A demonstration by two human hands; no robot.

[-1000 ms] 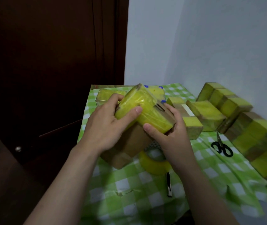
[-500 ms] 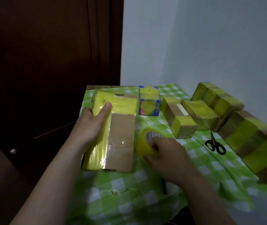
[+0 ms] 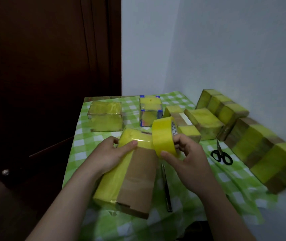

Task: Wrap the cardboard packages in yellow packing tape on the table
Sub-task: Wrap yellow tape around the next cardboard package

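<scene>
A long cardboard package lies on the green checked tablecloth, its left half and far end covered in yellow tape, its right half bare brown. My left hand grips its far left end, thumb on top. My right hand holds a roll of yellow packing tape upright over the package's far right corner, fingers curled round the roll.
Several wrapped packages stand behind: a yellow cube, a blue-edged box, blocks and a long row along the right wall. Black scissors lie to the right. A dark thin tool lies beside the package. A dark door is left.
The package went from held up in both hands to lying flat on the table. My right hand picked the tape roll off the cloth and raised it to the package's far end.
</scene>
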